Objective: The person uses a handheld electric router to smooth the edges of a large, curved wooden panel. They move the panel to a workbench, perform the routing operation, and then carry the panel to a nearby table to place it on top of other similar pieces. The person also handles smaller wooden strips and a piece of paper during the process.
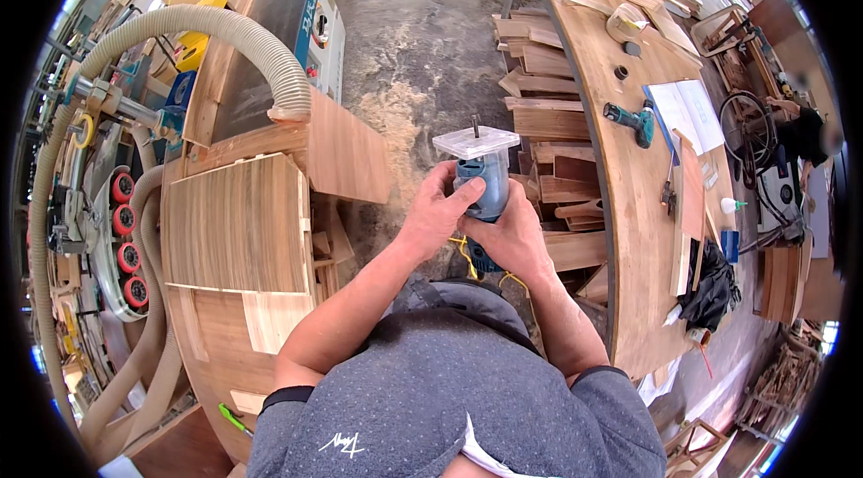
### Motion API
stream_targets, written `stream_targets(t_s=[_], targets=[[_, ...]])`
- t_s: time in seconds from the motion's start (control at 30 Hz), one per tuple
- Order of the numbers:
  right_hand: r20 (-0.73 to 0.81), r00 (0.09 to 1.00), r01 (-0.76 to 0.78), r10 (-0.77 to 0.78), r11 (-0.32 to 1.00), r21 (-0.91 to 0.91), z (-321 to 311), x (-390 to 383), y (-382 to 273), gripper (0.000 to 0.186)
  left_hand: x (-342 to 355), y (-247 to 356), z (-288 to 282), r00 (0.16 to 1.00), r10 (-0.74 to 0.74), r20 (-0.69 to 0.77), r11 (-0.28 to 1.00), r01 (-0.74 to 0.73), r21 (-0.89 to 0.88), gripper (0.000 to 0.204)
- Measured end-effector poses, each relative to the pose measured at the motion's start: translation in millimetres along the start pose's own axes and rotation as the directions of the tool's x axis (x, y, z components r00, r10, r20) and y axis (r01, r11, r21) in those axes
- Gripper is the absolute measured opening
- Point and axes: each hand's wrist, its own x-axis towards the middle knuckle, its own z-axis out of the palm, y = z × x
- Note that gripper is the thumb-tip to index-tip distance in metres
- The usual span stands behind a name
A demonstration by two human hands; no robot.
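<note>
A blue trim router [489, 198] is held upside down in front of my body. Its clear square base plate [469, 145] faces up, and a thin metal bit [475, 124] sticks out of the middle. My left hand [435, 216] grips the router's left side, the thumb lying across the body. From the right, my right hand [515, 228] wraps round it, with its thumb pointing toward the left hand. A yellow cord [467, 255] dangles below the hands. The lower part of the router is partly hidden behind my fingers.
On the left stands a bench with a striped wood panel [235, 235] beneath a ribbed hose [216, 24]. The right workbench [575, 38] carries a teal cordless drill [632, 122], an open notebook [690, 119] and a black bag [708, 289]. Planks [548, 123] are stacked beside it. Another person [803, 138] is at far right.
</note>
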Motion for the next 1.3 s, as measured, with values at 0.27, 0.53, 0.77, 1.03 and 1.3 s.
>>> stream_targets(t_s=[0.27,0.53,0.77,1.03,1.3], targets=[[-0.016,1.0,0.022,-0.023,0.999,-0.046,-0.6,1.6,-0.4,0.075,0.5,0.1,-1.3,1.0,-0.005,-0.007,1.0,0.005,0.003,0.047],[0.027,0.998,0.057,-0.059,0.994,0.098,4.6,11.1,16.4,0.07,-1.2,1.3,8.5,0.993,0.082,-0.088,0.986,-0.068,0.154,0.046],[0.037,0.99,0.119,-0.139,0.934,0.336,0.1,14.3,9.3,0.063,5.5,-1.4,13.4,0.987,0.074,-0.144,0.971,-0.038,0.238,0.047],[0.011,0.984,0.166,-0.175,0.946,0.279,-11.3,24.3,8.5,0.05,-4.5,-19.5,-8.1,0.986,-0.087,-0.14,0.975,0.113,0.19,0.068],[0.182,0.961,0.199,-0.208,0.978,0.066,-11.4,38.2,25.4,0.071,0.0,-62.1,-28.7,0.99,-0.097,0.098,0.993,0.103,-0.062,0.087]])
